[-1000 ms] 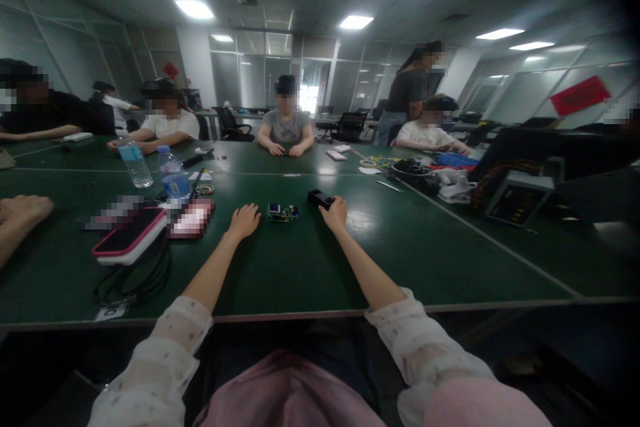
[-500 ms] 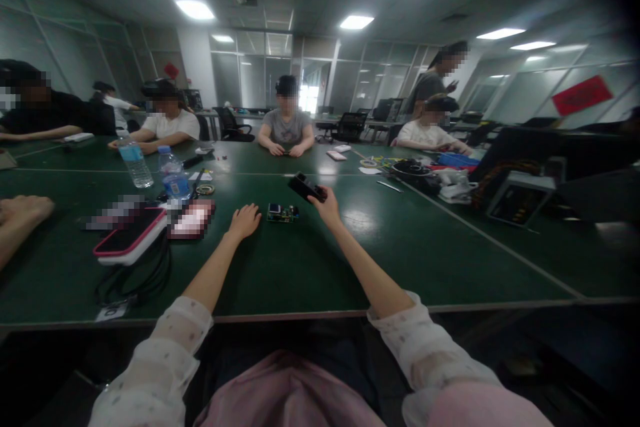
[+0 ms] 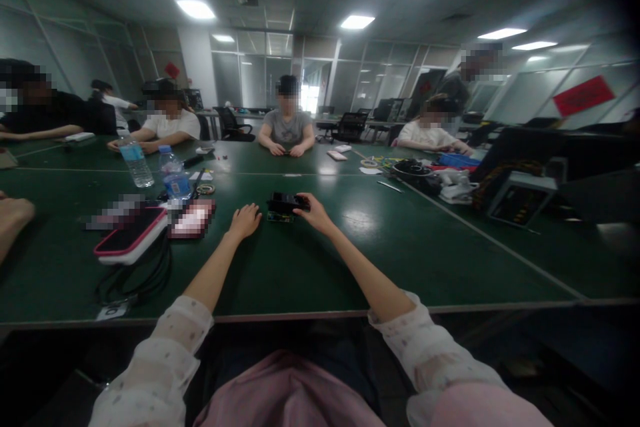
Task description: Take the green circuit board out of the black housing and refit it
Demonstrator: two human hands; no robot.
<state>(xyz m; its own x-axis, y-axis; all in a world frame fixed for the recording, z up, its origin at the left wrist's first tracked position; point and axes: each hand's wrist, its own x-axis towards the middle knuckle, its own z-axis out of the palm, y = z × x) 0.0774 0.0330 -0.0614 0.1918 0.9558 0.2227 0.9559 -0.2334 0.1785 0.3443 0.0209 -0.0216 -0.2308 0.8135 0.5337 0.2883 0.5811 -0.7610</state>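
Note:
My right hand [image 3: 311,213] grips the right end of a black plastic case [image 3: 285,201] with its thumb and fingers. Under and just in front of the case shows the near edge of a green circuit board [image 3: 280,217]; most of the board is hidden by the case. Whether the two touch I cannot tell. My left hand [image 3: 246,221] lies flat on the green table [image 3: 300,273], fingers stretched out, holding nothing, a little left of the board.
Left of me are a pink-rimmed phone [image 3: 133,233], black cables [image 3: 135,280], two water bottles [image 3: 175,177] and a tape roll [image 3: 205,189]. A metal box [image 3: 523,197] and a pen-like stick [image 3: 390,186] lie to the right. Co-workers sit around the table; another's hand [image 3: 15,217] rests at left.
My right hand has brought the black case left and down, over the circuit board. My left hand has stayed in place. The co-worker's hand at left has drawn back, and a standing person moved right.

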